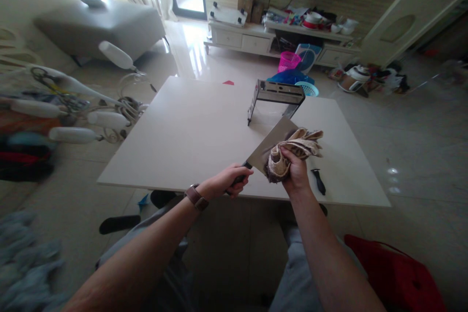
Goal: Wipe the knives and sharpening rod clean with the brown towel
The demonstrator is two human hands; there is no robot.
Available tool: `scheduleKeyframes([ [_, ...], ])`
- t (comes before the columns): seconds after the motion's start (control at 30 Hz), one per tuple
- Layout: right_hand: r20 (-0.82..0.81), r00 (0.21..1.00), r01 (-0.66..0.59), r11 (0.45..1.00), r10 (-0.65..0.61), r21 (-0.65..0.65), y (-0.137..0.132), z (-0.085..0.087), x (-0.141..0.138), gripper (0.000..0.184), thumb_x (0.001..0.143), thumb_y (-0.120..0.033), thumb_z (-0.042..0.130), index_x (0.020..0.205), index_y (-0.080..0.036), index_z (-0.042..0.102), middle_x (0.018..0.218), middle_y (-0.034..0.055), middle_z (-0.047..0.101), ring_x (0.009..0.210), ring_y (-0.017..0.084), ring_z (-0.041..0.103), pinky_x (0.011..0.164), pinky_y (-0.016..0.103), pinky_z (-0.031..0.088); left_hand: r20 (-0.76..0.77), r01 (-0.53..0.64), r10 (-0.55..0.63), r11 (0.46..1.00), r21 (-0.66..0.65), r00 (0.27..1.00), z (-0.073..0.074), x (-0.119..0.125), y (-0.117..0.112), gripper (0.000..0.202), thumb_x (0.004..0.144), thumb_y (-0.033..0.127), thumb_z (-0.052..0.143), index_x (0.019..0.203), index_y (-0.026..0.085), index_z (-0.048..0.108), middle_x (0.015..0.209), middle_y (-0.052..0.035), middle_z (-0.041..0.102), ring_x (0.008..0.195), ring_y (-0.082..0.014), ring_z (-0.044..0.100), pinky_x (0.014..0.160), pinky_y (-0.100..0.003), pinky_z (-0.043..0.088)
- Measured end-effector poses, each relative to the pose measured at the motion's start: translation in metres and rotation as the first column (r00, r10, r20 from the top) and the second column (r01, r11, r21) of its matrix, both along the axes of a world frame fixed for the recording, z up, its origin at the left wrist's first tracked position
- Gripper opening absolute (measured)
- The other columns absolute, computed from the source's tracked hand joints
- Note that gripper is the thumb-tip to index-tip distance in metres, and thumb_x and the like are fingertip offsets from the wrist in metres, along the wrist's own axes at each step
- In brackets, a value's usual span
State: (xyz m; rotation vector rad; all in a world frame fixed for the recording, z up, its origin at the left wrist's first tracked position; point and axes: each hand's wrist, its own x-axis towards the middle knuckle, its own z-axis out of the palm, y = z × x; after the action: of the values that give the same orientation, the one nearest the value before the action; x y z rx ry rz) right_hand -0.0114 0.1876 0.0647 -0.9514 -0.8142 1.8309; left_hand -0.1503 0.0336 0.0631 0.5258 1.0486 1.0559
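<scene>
My left hand (236, 180) is closed round the black handle of a cleaver (261, 154), its wide metal blade pointing up and to the right over the table. A bunched brown and cream cloth (292, 152) is gripped in my right hand (297, 174) and lies against the blade, covering part of it. To the right of that hand, a small black-handled tool (318, 182) rests on the white table (190, 131). Behind the blade stands an empty knife block with a metal frame (277, 91).
At the table's far edge are a blue plastic bag (288, 77), a light blue basket (307, 88) and a pink basket (288, 61). A red piece (228, 83) shows at that edge. White lamp arms (109, 119) stand to the left. A red bag (395, 273) sits at lower right.
</scene>
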Motion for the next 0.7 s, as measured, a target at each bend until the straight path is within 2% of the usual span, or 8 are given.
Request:
scheduleKeyframes([
  [0.23, 0.028, 0.998, -0.055, 0.998, 0.054, 0.005, -0.013, 0.001, -0.005, 0.024, 0.06, -0.016, 0.086, 0.082, -0.018, 0.076, 0.079, -0.0006, 0.079, 0.068, 0.016, 0.073, 0.066, 0.026, 0.063, 0.043, -0.035, 0.035, 0.999, 0.014, 0.998, -0.002, 0.001, 0.002, 0.034, 0.084, 0.047, 0.061, 0.07, 0.02, 0.047, 0.047, 0.0092, 0.035, 0.034, -0.0052, 0.026, 0.035, -0.02, 0.03],
  [0.7, 0.042, 0.984, -0.173, 0.984, 0.175, -0.039, -0.035, -0.006, -0.014, 0.033, 0.058, -0.019, 0.089, 0.087, -0.019, 0.075, 0.082, -0.0018, 0.079, 0.07, 0.016, 0.073, 0.069, 0.029, 0.063, 0.144, -0.071, 0.066, 0.997, 0.025, 0.987, -0.01, -0.005, 0.005, 0.035, 0.088, 0.048, 0.055, 0.069, 0.02, 0.049, 0.046, 0.0091, 0.034, 0.033, -0.0062, 0.027, 0.035, -0.02, 0.034],
])
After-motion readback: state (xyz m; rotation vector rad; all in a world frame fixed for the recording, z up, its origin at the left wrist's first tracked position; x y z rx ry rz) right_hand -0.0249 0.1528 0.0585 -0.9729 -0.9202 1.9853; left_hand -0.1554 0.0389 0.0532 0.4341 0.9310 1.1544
